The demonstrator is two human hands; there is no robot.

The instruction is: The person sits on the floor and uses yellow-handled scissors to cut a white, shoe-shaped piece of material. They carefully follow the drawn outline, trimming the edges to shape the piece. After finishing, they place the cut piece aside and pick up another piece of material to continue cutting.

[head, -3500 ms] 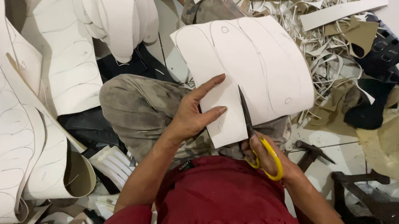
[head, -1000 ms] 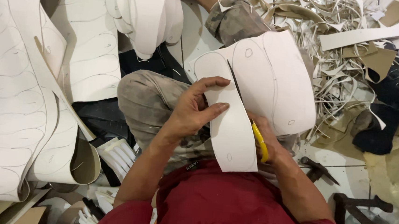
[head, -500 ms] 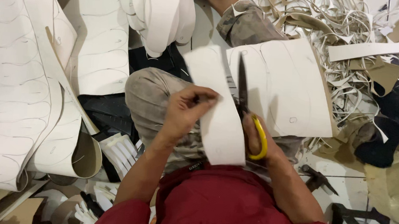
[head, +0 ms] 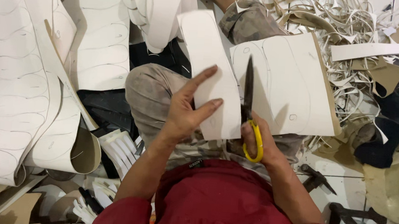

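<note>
Left hand (head: 188,111): palm down, wrist straight, forearm bare and running up from the lower left. Index finger stretched forward and up, middle finger extended to the right below it, thumb tucked along the near side; fingers spread, pressing flat rather than curled.

Right hand (head: 258,142): just to the right of the left hand and slightly nearer the body, closed in a grip, knuckles up, thumb side facing the left hand. Forearm bare, angled in from the lower right, elbow bent. Both upper arms in red sleeves.
</note>
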